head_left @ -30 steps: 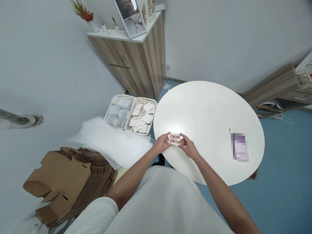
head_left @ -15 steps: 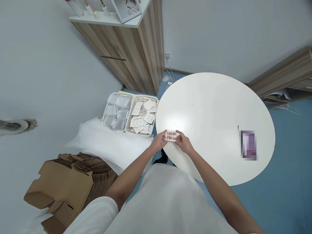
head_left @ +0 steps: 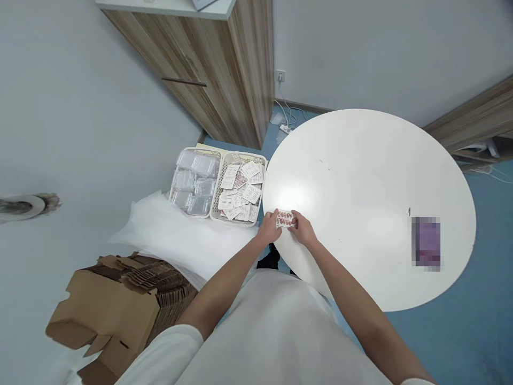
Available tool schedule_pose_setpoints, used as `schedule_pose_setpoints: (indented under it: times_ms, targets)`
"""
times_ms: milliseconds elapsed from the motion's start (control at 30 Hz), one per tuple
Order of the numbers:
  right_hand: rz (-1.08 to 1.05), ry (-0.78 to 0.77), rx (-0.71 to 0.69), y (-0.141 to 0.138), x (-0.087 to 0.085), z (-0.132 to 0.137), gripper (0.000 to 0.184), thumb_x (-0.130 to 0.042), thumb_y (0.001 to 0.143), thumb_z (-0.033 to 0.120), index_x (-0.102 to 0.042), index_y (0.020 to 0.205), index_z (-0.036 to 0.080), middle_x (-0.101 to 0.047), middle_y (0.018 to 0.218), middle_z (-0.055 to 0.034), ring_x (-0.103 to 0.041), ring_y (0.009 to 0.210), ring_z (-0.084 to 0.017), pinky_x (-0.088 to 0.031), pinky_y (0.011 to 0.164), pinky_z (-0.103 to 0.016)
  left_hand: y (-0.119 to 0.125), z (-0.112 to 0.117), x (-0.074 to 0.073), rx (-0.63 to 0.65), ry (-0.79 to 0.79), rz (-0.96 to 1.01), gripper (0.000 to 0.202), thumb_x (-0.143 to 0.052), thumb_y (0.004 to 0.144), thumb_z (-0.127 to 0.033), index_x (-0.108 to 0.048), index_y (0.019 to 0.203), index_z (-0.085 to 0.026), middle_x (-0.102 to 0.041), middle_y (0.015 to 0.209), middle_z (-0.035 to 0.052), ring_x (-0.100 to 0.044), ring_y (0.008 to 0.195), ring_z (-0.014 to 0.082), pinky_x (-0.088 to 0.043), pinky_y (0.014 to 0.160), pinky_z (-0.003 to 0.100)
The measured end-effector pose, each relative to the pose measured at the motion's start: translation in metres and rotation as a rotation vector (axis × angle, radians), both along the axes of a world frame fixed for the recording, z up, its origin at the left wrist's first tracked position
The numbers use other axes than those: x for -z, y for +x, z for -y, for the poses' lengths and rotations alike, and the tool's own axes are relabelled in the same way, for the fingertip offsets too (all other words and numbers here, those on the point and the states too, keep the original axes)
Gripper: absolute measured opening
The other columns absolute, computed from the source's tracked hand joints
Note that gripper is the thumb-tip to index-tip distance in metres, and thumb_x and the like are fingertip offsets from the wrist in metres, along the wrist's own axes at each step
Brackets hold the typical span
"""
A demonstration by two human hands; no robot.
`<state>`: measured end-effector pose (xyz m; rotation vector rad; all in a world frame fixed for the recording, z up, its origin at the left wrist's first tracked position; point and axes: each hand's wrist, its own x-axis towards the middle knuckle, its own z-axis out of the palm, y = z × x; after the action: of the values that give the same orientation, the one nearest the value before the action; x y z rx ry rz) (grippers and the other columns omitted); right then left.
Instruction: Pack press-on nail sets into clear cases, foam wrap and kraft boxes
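The right half of the view is taken up by a round white table [head_left: 360, 176], beyond whose left side a wood-grain cabinet [head_left: 192, 64] is set against the wall. At lower left, folded brown cardboard [head_left: 112, 310] is piled in a thick stack, and white sheeting [head_left: 180, 235] is spread just beside it. Between the sheeting and the cabinet, two white baskets [head_left: 232, 221] are placed side by side: the left one is filled with clear packs [head_left: 204, 186], the right one with overlapping printed cards [head_left: 251, 193]. On the table's right part a purple item [head_left: 427, 240] is seen, too blurred to be identified. Near the table's left edge, a small flat pack [head_left: 285, 218] with two rows of reddish ovals is grasped at its left end by the left hand [head_left: 269, 229] and at its right end by the right hand [head_left: 303, 230], fingers bent around it. Whether the table is touched by it cannot be told.
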<state>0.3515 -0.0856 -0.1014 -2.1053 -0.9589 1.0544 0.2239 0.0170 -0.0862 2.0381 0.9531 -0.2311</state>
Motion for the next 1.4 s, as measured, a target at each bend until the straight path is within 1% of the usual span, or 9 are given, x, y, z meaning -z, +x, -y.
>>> schedule_pose_setpoints:
  times_ms: [133,267,400,500,600,700,833,1133,1400]
  targets:
    - [0.102,-0.039,-0.012,-0.006,0.001,-0.002,0.060,-0.050,0.067,0.015,-0.034,0.124,0.023,-0.052,0.093,-0.0038,-0.050,0.081,-0.017,-0.043,0.072,-0.031,0.001,0.000,-0.002,0.067,0.048,-0.036,0.069,-0.047,0.070,-0.020,-0.019,0.133,-0.017,-0.039,0.110,0.0105,-0.039,0.107,0.0242,-0.036,0.084,0.032]
    - [0.106,-0.045,0.038,-0.012,0.000,0.000,0.062,-0.050,0.067,0.015,-0.033,0.126,0.023,-0.051,0.096,-0.0049,-0.050,0.082,-0.017,-0.043,0.073,-0.033,-0.001,0.001,-0.002,0.048,0.030,0.000,0.070,-0.048,0.069,-0.020,-0.019,0.133,-0.014,-0.040,0.111,0.0117,-0.038,0.109,0.0253,-0.033,0.089,0.035]
    - [-0.070,0.017,0.217,-0.017,-0.005,0.011,0.064,-0.054,0.065,0.020,-0.033,0.125,0.024,-0.051,0.102,-0.0049,-0.052,0.080,-0.016,-0.045,0.074,-0.034,-0.011,0.003,0.000,-0.088,-0.114,0.094,0.068,-0.048,0.071,-0.021,-0.020,0.132,-0.016,-0.038,0.119,0.0119,-0.042,0.108,0.0223,-0.037,0.088,0.034]
    - [-0.271,0.093,0.355,-0.024,-0.007,0.018,0.062,-0.054,0.065,0.021,-0.033,0.123,0.025,-0.049,0.112,-0.0064,-0.052,0.092,-0.017,-0.046,0.078,-0.034,-0.018,0.006,0.004,-0.207,-0.217,0.167,0.066,-0.048,0.070,-0.017,-0.023,0.131,-0.019,-0.037,0.126,0.0103,-0.043,0.108,0.0196,-0.040,0.085,0.032]
    - [-0.405,0.167,0.409,-0.031,-0.006,0.020,0.061,-0.052,0.064,0.017,-0.034,0.122,0.026,-0.046,0.119,-0.0080,-0.049,0.103,-0.017,-0.043,0.085,-0.037,-0.020,0.009,0.007,-0.247,-0.248,0.220,0.066,-0.047,0.068,-0.013,-0.026,0.130,-0.020,-0.038,0.128,0.0090,-0.041,0.112,0.0199,-0.040,0.087,0.033]
    - [-0.442,0.197,0.423,-0.035,-0.005,0.017,0.062,-0.051,0.064,0.014,-0.033,0.122,0.025,-0.044,0.122,-0.0091,-0.047,0.109,-0.018,-0.040,0.089,-0.038,-0.019,0.010,0.009,-0.243,-0.259,0.255,0.067,-0.047,0.067,-0.011,-0.027,0.130,-0.019,-0.038,0.130,0.0081,-0.038,0.116,0.0207,-0.036,0.093,0.036]
    - [-0.448,0.205,0.433,-0.033,-0.004,0.009,0.063,-0.051,0.064,0.013,-0.031,0.123,0.025,-0.043,0.123,-0.0099,-0.047,0.110,-0.018,-0.040,0.090,-0.040,-0.013,0.007,0.008,-0.270,-0.258,0.259,0.068,-0.048,0.067,-0.011,-0.027,0.130,-0.019,-0.037,0.132,0.0077,-0.036,0.119,0.0214,-0.031,0.098,0.037]
    - [-0.466,0.231,0.450,-0.019,-0.006,-0.019,0.064,-0.052,0.063,0.013,-0.032,0.123,0.024,-0.043,0.124,-0.0091,-0.045,0.111,-0.018,-0.039,0.092,-0.038,0.004,-0.021,0.010,-0.272,-0.250,0.250,0.068,-0.049,0.069,-0.013,-0.023,0.132,-0.018,-0.033,0.134,0.0089,-0.033,0.122,0.0221,-0.028,0.100,0.037]
    - [-0.441,0.223,0.418,-0.017,-0.008,-0.021,0.064,-0.052,0.064,0.015,-0.030,0.124,0.025,-0.043,0.124,-0.0085,-0.045,0.112,-0.017,-0.039,0.091,-0.037,0.005,-0.023,0.012,-0.281,-0.274,0.268,0.068,-0.047,0.070,-0.013,-0.022,0.133,-0.018,-0.032,0.135,0.0082,-0.031,0.123,0.0215,-0.027,0.100,0.037]
